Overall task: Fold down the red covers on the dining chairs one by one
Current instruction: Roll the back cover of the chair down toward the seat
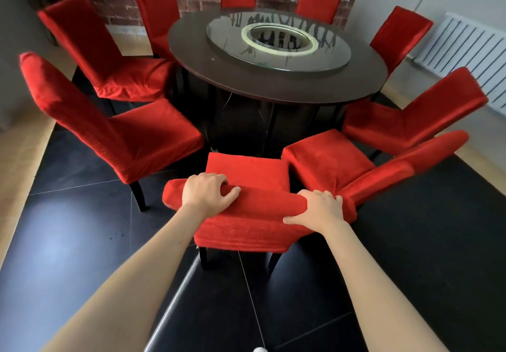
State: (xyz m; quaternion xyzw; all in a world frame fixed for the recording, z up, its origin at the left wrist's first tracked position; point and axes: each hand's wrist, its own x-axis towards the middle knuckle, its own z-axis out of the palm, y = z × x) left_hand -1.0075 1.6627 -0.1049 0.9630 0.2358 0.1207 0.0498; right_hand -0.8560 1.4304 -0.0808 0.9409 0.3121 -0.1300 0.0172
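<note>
At the lower centre of the frame, both hands grasped the rolled red cover [241, 214] atop the nearest chair's back: the left hand [206, 194] curled over it, the right hand [319, 209] clenching its end. The roll's long axis ran left to right, tilting slightly down rightward. Even, simultaneous downward pulls would likely keep the fold level, facing the round table [273, 88].
</note>
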